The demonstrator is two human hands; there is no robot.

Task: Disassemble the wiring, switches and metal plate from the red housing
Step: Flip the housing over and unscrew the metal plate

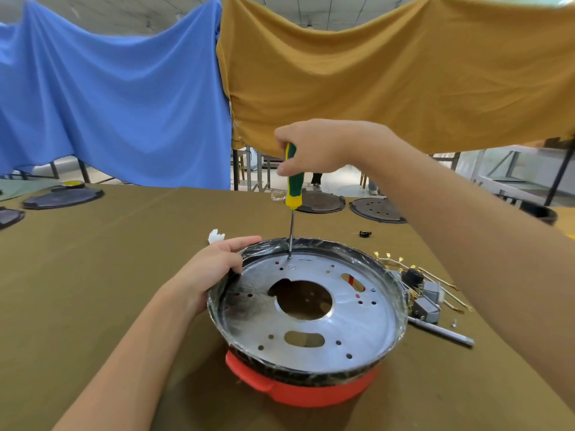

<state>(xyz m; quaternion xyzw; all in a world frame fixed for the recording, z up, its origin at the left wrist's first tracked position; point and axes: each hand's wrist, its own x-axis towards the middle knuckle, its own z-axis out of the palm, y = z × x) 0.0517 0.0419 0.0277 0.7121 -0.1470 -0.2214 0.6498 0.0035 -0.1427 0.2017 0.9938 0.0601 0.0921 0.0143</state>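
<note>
The red housing (311, 391) sits upside down on the table in front of me, ringed by a dark rim. A round metal plate (351, 331) with a big centre hole and several small holes lies inside it. My left hand (211, 269) grips the rim at the left. My right hand (317, 147) holds a green-and-yellow screwdriver (294, 185) upright, its tip on a screw at the plate's far edge. Removed grey switches (427, 301) with wiring and gold terminals (389, 258) lie on the table to the right.
A grey pen-like tool (441, 331) and a loose screw (454, 322) lie right of the housing. A small black part (364, 234) and white crumpled scrap (215, 236) sit behind it. Dark round lids (62, 197) (378, 209) rest at the table's far edge. Blue and mustard cloths hang behind.
</note>
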